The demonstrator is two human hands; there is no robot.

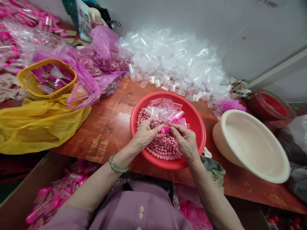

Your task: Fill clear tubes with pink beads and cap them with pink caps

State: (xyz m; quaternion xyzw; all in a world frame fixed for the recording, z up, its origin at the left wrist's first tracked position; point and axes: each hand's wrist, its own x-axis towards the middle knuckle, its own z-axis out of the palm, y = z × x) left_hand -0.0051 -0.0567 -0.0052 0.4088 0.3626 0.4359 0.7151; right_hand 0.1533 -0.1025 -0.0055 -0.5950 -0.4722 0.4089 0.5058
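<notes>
A red basin (pixel 200 140) stands on the wooden table, holding strings of pink beads (pixel 165 147), clear plastic tubes (pixel 165 108) and a few bright pink pieces. Over the middle of the basin, my left hand (pixel 148 129) pinches the left side of a small bright pink plastic piece (pixel 166 129). The fingers of my right hand (pixel 184 137) are closed on the same piece from the right. Both hands meet just above the beads. The fingertips partly hide the piece.
Behind the basin lies a large heap of clear tubes (pixel 172 60). An off-white basin (pixel 251 147) stands at the right. At the left are a yellow basket (pixel 48 92), a yellow bag (pixel 43 124) and pink bags (pixel 105 44). The table's front edge runs below the basin.
</notes>
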